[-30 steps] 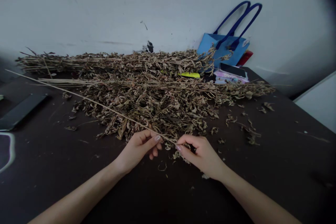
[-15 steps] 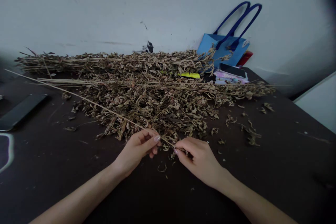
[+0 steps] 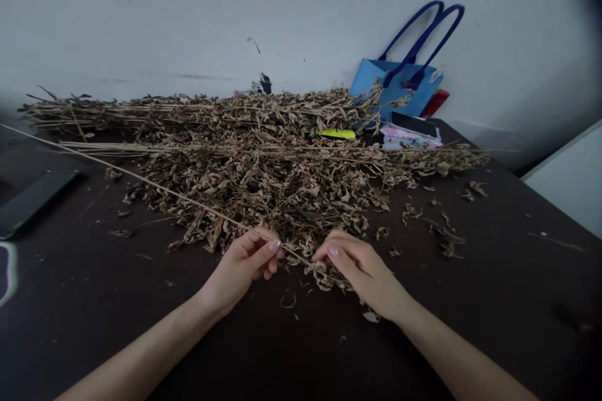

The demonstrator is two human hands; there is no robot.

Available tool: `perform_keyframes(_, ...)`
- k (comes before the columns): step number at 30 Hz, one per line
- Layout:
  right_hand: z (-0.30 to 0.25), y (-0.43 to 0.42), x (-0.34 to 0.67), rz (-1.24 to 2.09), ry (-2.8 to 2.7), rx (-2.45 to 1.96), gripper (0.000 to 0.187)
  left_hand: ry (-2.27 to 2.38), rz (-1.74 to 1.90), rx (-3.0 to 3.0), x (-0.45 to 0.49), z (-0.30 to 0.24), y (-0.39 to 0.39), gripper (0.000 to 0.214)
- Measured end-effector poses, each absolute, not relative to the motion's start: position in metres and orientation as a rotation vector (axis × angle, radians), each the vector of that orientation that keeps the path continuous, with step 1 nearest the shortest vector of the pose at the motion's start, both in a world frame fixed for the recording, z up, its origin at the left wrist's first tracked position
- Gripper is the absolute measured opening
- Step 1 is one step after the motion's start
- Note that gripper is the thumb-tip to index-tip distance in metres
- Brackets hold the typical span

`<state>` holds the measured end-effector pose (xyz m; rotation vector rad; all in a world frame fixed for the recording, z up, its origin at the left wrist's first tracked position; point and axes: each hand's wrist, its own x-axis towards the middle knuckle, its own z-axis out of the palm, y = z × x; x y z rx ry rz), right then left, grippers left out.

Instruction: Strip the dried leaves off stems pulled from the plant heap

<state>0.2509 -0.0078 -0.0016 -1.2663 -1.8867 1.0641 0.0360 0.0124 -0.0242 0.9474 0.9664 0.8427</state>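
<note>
A long, thin dried stem (image 3: 155, 185) slants from the far left down to the middle of the table. My left hand (image 3: 244, 263) pinches it between thumb and fingers. Around its lower end, my right hand (image 3: 364, 269) has its fingers curled closed, the thumb lying over them; the exact contact is partly hidden. Crumpled dry leaves (image 3: 327, 277) lie just under the right fingertips, and a single leaf (image 3: 371, 316) is beneath that hand. Directly behind both hands spreads a heap of dried leafy stalks (image 3: 268, 182).
Another long bundle of dried stalks (image 3: 179, 114) lies along the wall. A blue tote bag (image 3: 399, 84) leans at the back right, near a phone (image 3: 414, 124). A dark flat device (image 3: 37, 200) rests at left, beside a white cable (image 3: 12, 272). Loose leaf bits (image 3: 446, 241) dot the dark table (image 3: 508, 288).
My right thumb has moved up onto the fingers, and the right hand has risen slightly. More crumpled leaves now show beneath it. My left hand keeps its pinch on the stem.
</note>
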Motion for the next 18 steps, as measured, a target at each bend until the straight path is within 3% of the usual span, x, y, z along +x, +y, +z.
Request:
perform_keyframes(9, -0.008, 0.002, 0.254, 1.527, -1.724, -1.215, 0.027, 0.968, 0.831, 0.994, 0.037, -0.025, 0.011, 0.016)
perform_keyframes(18, -0.019, -0.001, 0.249, 1.764, -1.552, -1.13, 0.023, 0.937, 0.837, 1.09, 0.037, -0.03, 0.01, 0.014)
